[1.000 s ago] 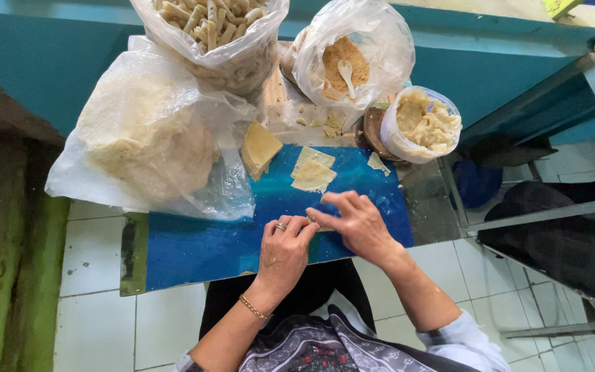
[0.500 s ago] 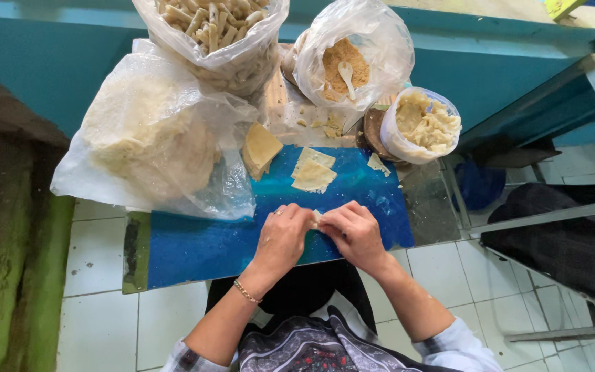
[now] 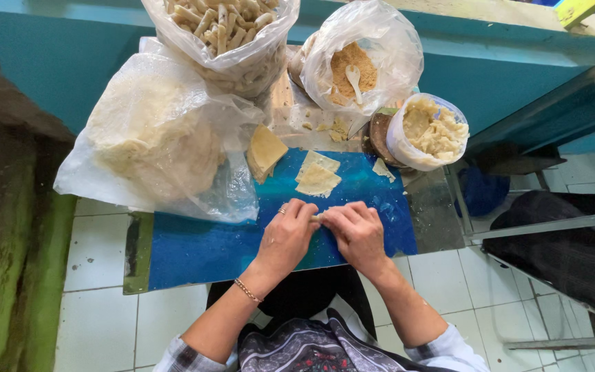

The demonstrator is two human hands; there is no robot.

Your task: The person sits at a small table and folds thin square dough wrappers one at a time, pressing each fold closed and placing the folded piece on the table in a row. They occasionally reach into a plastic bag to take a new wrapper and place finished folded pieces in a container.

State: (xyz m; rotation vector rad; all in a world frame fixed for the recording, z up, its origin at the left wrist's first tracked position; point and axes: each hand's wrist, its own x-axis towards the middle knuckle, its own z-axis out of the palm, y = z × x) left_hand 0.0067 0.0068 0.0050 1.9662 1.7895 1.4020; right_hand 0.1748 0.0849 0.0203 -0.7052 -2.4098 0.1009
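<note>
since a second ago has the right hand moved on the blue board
Yes. The right hand has drawn back from the wrappers toward the blue board's near edge, meeting the left hand.

The counter point(image 3: 201, 251) wears a glossy blue plastic sheet. Beside it, clear crinkled plastic bags point(image 3: 153, 145) shine; the wrappers point(image 3: 317, 176) look matt, floury. Below the counter, floor tiles point(image 3: 105, 324) look smooth and white.

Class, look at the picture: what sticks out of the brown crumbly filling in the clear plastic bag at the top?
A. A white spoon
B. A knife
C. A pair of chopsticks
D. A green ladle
A: a white spoon stands in the brown filling inside the clear plastic bag.
</note>
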